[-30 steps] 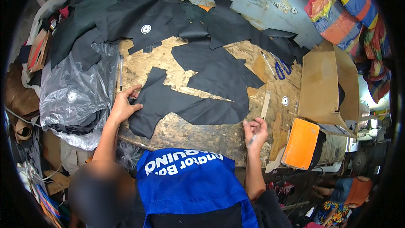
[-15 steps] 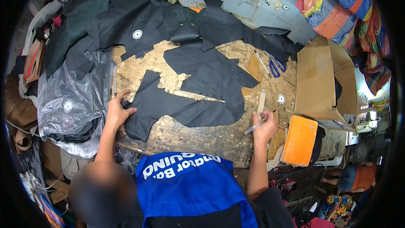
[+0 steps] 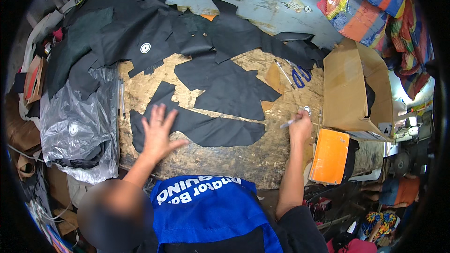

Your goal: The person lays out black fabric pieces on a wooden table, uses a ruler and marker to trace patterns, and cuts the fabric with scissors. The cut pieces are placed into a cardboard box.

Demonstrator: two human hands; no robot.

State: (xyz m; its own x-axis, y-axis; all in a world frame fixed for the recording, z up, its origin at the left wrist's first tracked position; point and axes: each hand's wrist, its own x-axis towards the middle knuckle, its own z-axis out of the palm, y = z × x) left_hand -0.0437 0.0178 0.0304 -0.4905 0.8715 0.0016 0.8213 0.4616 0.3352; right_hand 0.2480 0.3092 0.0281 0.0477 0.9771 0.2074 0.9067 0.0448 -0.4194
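Observation:
My left hand [image 3: 159,133] lies with fingers spread on the left part of a black leather piece [image 3: 215,130] near the front of the worn wooden table [image 3: 234,166]. To the right, clear of the leather, my right hand [image 3: 300,127] is closed round a silver pen [image 3: 285,124], its tip pointing left. A second cut piece of black leather [image 3: 229,94] sits just beyond the first, a narrow strip of bare wood between them. More black leather [image 3: 136,28] is heaped along the far side.
Blue-handled scissors [image 3: 301,76] and a pen [image 3: 284,73] lie at the far right. Another pen [image 3: 123,98] lies at the left, beside a clear plastic bag [image 3: 79,117]. An open cardboard box [image 3: 344,93] and an orange pad [image 3: 329,156] bound the right side.
My left hand has moved right, from the leather's left edge to flat on top of it. The near leather piece has shifted slightly. My right hand has moved slightly right and away, keeping the pen.

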